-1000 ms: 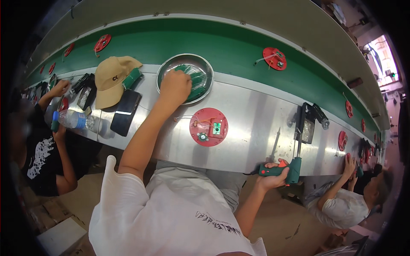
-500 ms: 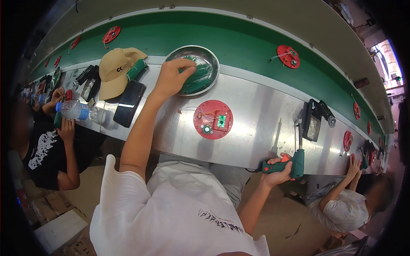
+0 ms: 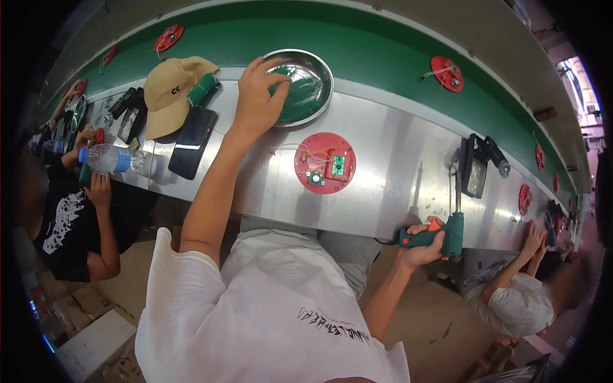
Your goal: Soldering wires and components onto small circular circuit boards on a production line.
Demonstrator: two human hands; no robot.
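My left hand (image 3: 258,96) is over the left side of a round metal bowl (image 3: 329,96), thumb and index finger bent together in a pinch. Whatever sits between those fingertips is too small to make out. Dark green thin strands (image 3: 305,101) show inside the bowl, partly lost in glare. My right hand (image 3: 424,247) grips a green soldering gun (image 3: 452,235) with an orange trigger, its metal tip pointing up and away from me. Between the hands, a red round plate (image 3: 324,163) lies flat on the bench, carrying a small green circuit board and thin white wires.
A tan cap (image 3: 167,96), a green roll (image 3: 203,89) and a black phone-like slab (image 3: 193,143) lie at left, near a plastic bottle (image 3: 108,157). A black stand (image 3: 476,167) is at right. More red plates (image 3: 447,73) sit on the green strip. Co-workers sit on both sides.
My left hand has risen from the strands toward the bowl's left rim, still pinched. The view has shifted slightly; my right hand keeps hold of the soldering gun.
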